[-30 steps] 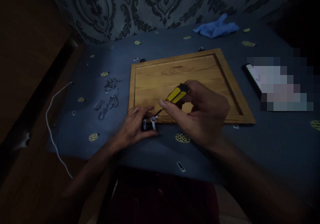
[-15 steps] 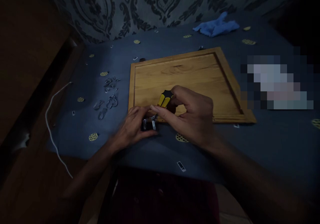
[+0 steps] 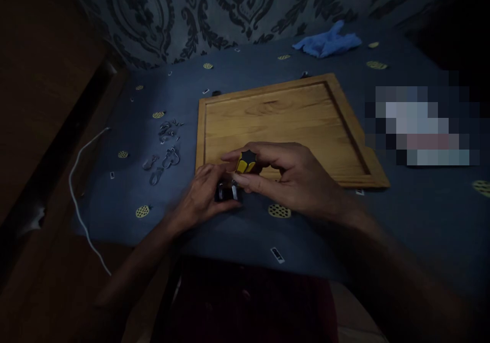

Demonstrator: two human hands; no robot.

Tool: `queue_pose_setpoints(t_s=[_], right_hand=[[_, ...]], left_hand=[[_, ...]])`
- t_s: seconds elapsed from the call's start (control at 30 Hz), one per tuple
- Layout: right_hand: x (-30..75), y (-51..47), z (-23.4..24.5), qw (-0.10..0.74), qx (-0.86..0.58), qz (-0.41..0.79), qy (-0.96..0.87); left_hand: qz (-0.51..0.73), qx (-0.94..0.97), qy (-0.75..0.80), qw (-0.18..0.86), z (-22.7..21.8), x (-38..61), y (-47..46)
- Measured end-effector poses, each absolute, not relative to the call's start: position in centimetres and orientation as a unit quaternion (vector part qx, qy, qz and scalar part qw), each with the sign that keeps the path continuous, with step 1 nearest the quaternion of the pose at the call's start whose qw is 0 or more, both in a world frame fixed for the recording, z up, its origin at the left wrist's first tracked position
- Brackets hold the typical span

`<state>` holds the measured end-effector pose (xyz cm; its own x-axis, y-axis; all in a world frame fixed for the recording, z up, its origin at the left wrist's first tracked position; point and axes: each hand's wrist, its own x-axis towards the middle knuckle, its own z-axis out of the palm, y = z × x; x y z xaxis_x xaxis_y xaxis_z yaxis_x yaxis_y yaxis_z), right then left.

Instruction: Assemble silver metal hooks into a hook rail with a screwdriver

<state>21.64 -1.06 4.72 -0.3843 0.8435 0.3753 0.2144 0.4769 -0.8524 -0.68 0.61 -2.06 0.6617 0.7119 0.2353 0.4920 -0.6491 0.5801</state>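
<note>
Between the fingers of my right hand (image 3: 298,174) is the short yellow-and-black handle of a screwdriver (image 3: 246,163). It leans over the near left corner of a framed wooden panel (image 3: 287,113); the tip is hidden from me. My left hand (image 3: 202,190) is closed around a small black fitting with shiny metal parts (image 3: 228,192) at that corner, its thumb below and fingers above. How the fitting meets the panel is hard to see in the dim light.
Several small screws (image 3: 170,128) and metal rings or clips (image 3: 170,156) lie on the patterned blue cloth (image 3: 237,236) to the left. A blue rag (image 3: 329,41) rests at the back by the wall. A white cable (image 3: 78,205) hangs at the left edge. A blurred-out patch covers something at right.
My right hand has turned about the screwdriver, its fingers now stretched further forward around the handle, which sits slightly lower and to the left. My left hand keeps its hold.
</note>
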Motion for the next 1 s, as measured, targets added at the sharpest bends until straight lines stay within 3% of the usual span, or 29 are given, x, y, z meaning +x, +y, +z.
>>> queue_pose_setpoints(t_s=[0.1,0.43,1.0], right_hand=[[21.6,-1.0,4.6,0.414,-0.356,0.351,-0.761],[19.7,-1.6,2.6,0.553,-0.444,-0.002,-0.705],[19.8,-1.2,2.2,0.513,-0.452,-0.005,-0.729]], left_hand=[[0.237,0.88,0.334,0.24,-2.1,-0.7,0.6],[0.227,0.879,0.351,0.228,-1.9,-0.6,0.5],[0.225,0.875,0.347,0.251,-1.8,-0.7,0.6]])
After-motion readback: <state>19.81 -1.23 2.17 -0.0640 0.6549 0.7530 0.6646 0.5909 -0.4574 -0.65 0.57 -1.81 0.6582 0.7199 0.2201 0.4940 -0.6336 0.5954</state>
